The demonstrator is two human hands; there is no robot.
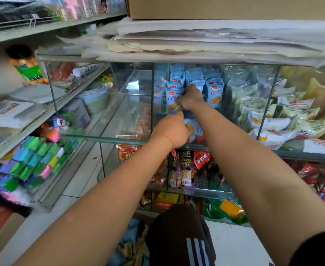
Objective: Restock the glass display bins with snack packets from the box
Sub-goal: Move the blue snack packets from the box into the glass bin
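I had both hands inside the top glass bin (152, 104). My right hand (191, 97) was closed on an upright blue snack packet (172, 100) in the standing row; my left hand (172, 131) gripped another packet (195, 127) lower down. The glass divider (267, 110) hemmed in the right side, with white packets (276, 121) beyond it. The bin to the left stood open.

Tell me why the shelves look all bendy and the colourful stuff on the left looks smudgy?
Head view: the wide lens bows the glass shelf edge; the coloured packs at the left smear with motion blur; the blue snack packets in the middle stay fairly sharp; reflections haze the glass bin.
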